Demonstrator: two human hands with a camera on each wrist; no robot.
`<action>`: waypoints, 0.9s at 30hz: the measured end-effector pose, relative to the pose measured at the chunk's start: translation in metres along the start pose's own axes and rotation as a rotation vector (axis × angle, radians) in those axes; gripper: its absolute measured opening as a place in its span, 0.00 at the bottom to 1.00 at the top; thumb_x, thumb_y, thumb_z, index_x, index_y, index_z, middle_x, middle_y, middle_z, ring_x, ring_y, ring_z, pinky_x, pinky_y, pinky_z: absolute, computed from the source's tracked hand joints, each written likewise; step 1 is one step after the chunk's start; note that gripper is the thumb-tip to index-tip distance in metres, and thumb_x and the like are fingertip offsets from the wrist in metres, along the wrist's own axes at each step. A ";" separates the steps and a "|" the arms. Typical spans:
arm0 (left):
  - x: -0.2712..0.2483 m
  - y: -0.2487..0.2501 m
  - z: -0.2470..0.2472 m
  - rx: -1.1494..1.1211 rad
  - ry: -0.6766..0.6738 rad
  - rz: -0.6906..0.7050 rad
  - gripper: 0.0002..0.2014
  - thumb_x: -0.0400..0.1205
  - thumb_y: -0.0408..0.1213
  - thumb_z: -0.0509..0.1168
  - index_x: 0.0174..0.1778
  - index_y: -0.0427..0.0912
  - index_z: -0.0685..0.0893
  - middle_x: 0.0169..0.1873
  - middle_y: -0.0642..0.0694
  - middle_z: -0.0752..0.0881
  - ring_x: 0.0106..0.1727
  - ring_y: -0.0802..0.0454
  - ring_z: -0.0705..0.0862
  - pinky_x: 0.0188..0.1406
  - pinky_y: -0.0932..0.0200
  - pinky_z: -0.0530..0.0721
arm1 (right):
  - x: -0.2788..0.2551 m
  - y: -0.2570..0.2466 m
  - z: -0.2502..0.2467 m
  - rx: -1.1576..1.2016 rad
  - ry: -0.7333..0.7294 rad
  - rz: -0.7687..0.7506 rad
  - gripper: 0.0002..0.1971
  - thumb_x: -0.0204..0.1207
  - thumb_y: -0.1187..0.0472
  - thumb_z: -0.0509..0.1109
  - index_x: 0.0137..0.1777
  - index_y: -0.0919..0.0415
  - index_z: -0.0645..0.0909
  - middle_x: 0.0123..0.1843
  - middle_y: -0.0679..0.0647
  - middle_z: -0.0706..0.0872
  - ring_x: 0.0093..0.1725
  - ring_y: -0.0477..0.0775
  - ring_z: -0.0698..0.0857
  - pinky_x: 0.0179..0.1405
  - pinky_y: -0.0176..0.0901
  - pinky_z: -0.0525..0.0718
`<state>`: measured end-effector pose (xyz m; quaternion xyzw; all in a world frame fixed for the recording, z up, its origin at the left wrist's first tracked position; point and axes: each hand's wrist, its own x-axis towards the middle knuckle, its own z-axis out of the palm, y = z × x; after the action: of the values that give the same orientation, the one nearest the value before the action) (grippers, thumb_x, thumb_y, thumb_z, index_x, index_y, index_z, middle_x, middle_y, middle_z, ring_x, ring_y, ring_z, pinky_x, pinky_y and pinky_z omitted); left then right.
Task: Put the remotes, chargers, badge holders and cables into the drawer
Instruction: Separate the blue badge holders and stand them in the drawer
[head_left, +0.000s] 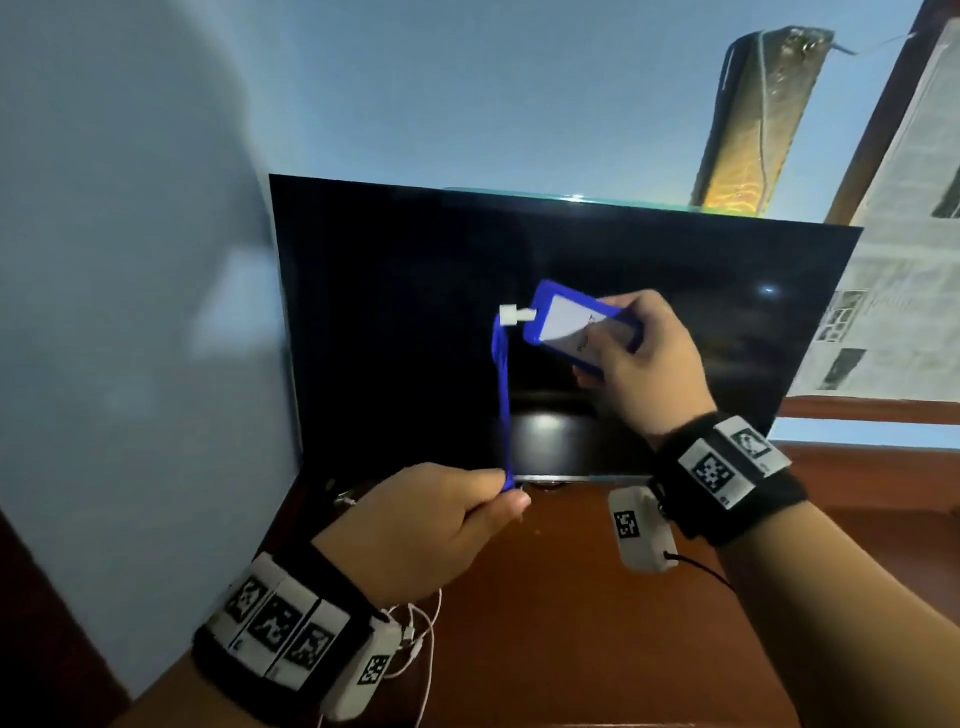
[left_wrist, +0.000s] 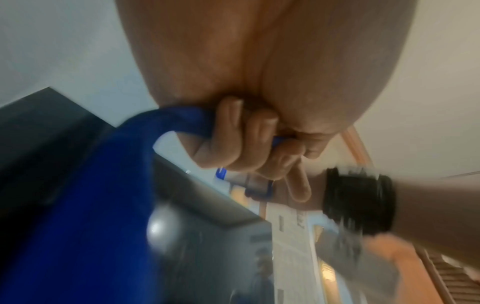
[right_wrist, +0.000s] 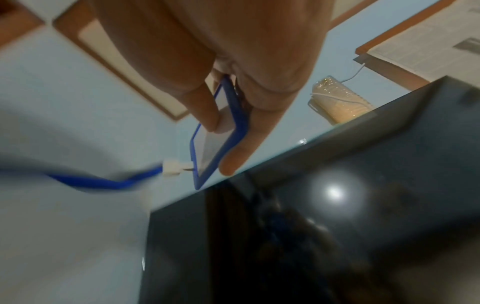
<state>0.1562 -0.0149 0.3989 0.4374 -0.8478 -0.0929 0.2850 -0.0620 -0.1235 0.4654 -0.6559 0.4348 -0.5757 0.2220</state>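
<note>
A blue badge holder (head_left: 571, 322) with a white card in it is held up in front of the dark screen by my right hand (head_left: 639, 364), thumb on the card face and fingers behind. In the right wrist view the badge holder (right_wrist: 221, 131) is pinched the same way. Its blue lanyard (head_left: 503, 395) hangs from a white clip (head_left: 514, 315) down to my left hand (head_left: 441, 519), which grips the strap in a fist. The left wrist view shows the lanyard (left_wrist: 109, 185) looping out of my curled fingers (left_wrist: 233, 144). No drawer is in view.
A black TV screen (head_left: 415, 322) stands on a brown wooden top (head_left: 545, 597) against a light blue wall. A white cable (head_left: 421, 639) lies on the wood by my left wrist. Newspaper sheets (head_left: 904, 260) cover a framed panel at the right.
</note>
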 end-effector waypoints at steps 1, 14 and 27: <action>-0.005 0.004 -0.004 0.030 0.004 0.039 0.25 0.92 0.61 0.52 0.46 0.48 0.86 0.30 0.52 0.82 0.34 0.55 0.83 0.37 0.56 0.81 | -0.006 0.014 0.002 -0.091 -0.020 -0.008 0.09 0.82 0.66 0.70 0.51 0.48 0.80 0.44 0.47 0.88 0.38 0.46 0.91 0.42 0.53 0.94; 0.012 -0.032 -0.061 0.092 0.239 -0.231 0.10 0.88 0.54 0.64 0.49 0.56 0.87 0.43 0.57 0.89 0.48 0.61 0.87 0.54 0.52 0.86 | -0.128 0.050 0.020 0.108 -0.833 0.035 0.06 0.81 0.66 0.75 0.52 0.54 0.89 0.46 0.50 0.92 0.44 0.46 0.90 0.44 0.39 0.87; -0.072 -0.009 0.047 -0.165 -0.253 -0.376 0.15 0.90 0.53 0.61 0.47 0.53 0.91 0.23 0.59 0.79 0.23 0.62 0.74 0.28 0.68 0.70 | -0.123 0.066 0.017 0.033 -0.152 0.114 0.11 0.77 0.66 0.80 0.43 0.51 0.83 0.33 0.48 0.88 0.31 0.37 0.84 0.35 0.30 0.81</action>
<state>0.1685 0.0325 0.3273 0.5479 -0.7699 -0.2672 0.1888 -0.0617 -0.0596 0.3400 -0.6681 0.4439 -0.5177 0.2976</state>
